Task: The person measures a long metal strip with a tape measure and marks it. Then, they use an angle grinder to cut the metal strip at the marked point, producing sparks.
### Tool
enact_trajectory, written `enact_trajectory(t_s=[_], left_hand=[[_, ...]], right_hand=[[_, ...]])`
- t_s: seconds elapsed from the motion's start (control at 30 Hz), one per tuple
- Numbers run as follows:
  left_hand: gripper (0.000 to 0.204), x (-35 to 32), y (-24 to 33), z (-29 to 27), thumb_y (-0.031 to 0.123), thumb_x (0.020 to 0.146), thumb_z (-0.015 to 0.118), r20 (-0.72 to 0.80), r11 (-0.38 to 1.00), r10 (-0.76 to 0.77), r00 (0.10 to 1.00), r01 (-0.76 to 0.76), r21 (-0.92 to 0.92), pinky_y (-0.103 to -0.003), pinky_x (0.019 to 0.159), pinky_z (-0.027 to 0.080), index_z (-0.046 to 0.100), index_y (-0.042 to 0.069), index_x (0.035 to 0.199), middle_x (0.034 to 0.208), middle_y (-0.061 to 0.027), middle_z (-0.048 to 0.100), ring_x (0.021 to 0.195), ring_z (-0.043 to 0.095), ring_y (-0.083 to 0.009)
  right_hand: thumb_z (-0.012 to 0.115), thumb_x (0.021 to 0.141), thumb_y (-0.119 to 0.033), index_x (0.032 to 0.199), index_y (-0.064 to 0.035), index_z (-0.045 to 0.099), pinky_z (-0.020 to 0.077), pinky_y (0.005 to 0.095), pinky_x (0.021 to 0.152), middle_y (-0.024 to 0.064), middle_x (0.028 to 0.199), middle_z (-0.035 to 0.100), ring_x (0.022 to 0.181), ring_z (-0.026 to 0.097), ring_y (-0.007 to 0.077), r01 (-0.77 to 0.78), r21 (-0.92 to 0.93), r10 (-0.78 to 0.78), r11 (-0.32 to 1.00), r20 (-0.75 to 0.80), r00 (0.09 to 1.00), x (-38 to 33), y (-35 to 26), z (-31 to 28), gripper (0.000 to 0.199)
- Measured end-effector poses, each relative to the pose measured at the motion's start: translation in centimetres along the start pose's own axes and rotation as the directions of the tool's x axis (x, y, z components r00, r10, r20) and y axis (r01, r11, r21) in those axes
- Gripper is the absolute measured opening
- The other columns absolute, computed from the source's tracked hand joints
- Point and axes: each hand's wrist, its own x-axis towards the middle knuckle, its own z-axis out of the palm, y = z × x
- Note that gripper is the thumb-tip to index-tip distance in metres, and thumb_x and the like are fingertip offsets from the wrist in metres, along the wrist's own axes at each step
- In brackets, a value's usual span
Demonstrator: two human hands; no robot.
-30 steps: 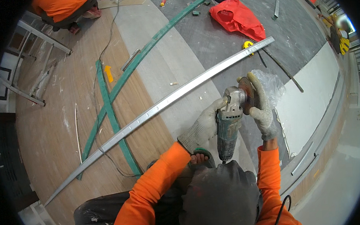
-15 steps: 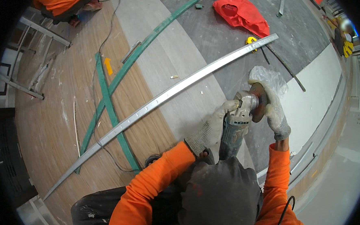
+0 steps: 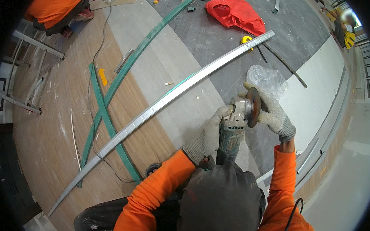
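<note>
My left hand (image 3: 211, 134), in a pale knitted glove, is closed on the grey-blue body of an angle grinder (image 3: 231, 137), its thumb near the metal head. The grinder is held upright in front of me, above the floor. A worn, rust-brown disc (image 3: 254, 107) sits on the right side of the head. My right hand (image 3: 277, 118), gloved alike, curls about this disc, fingertips at its top edge and thumb by its lower right. The disc hides part of those fingers.
A long silver metal channel (image 3: 163, 102) lies across green strips (image 3: 110, 119) on the floor. Farther off are a red bag (image 3: 238, 14), a yellow tape measure (image 3: 246, 40) and a clear plastic bag (image 3: 267, 80). A cable (image 3: 91, 99) runs at left; a person in orange (image 3: 56, 9) crouches far left.
The whole scene has shifted slightly left in view. My right hand has shifted its hold on the disc, and its thumb now shows beside the disc's lower edge. My left hand keeps its hold.
</note>
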Motion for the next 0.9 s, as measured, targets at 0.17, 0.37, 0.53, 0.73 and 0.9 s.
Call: enact_trajectory(t_s=[0.17,0.37,0.53,0.73,0.9], left_hand=[[0.057,0.0,-0.2,0.5,0.052,0.104,0.046,-0.104,1.0,0.013,0.994,-0.013,0.003,-0.04,0.085,0.063,0.058,0.004,0.131,0.112,-0.0137,0.068,0.096,0.071,-0.0209],[0.054,-0.3,-0.7,0.6,0.052,0.102,0.05,0.07,0.999,0.013,0.997,-0.009,-0.053,-0.037,0.078,0.062,0.062,0.003,0.122,0.103,-0.011,0.07,0.087,0.071,-0.0195],[0.048,-0.1,-2.7,1.0,0.045,0.106,0.051,0.171,0.885,-0.075,0.982,0.145,-0.443,-0.034,0.087,0.058,0.059,0.004,0.129,0.11,-0.0085,0.068,0.093,0.068,-0.017],[0.056,-1.9,-2.5,2.9,0.047,0.107,0.049,0.135,0.977,-0.086,0.987,0.11,-0.184,-0.033,0.101,0.051,0.052,0.003,0.142,0.123,-0.009,0.062,0.11,0.062,-0.0159],[0.062,-1.9,-2.5,3.6,0.051,0.106,0.05,0.145,0.972,-0.142,0.979,0.165,-0.166,-0.035,0.104,0.051,0.048,0.002,0.145,0.127,-0.0117,0.06,0.114,0.061,-0.017]], right_hand=[[0.076,0.059,-0.084,0.159,-0.0077,0.036,0.0344,0.0485,0.12,0.0192,0.15,0.051,0.142,0.046,0.0347,0.205,-0.049,-0.21,0.977,-0.143,0.967,-0.4,-1.1,2.6,0.131],[0.071,0.077,-0.074,0.159,-0.0029,0.035,0.0334,0.0458,0.119,0.0184,0.152,0.048,0.143,0.045,0.0331,0.266,0.047,-0.242,0.963,-0.286,0.927,-0.8,0.6,4.7,0.114],[0.058,0.094,-0.066,0.158,-0.0064,0.037,0.0415,0.0409,0.116,0.0147,0.148,0.05,0.135,0.051,0.0275,0.315,0.249,-0.1,0.916,-0.618,0.78,-1.8,1.9,9.7,0.091],[0.057,0.091,-0.075,0.155,-0.0089,0.04,0.0443,0.0413,0.113,0.0124,0.146,0.051,0.134,0.051,0.0239,0.457,0.184,-0.243,0.87,-0.648,0.722,-2.9,2.9,9.5,0.094],[0.054,0.093,-0.074,0.152,-0.0055,0.044,0.0435,0.0416,0.112,0.0125,0.145,0.052,0.135,0.05,0.0254,0.473,0.108,-0.257,0.874,-0.724,0.64,-3.4,1.8,9.8,0.09]])
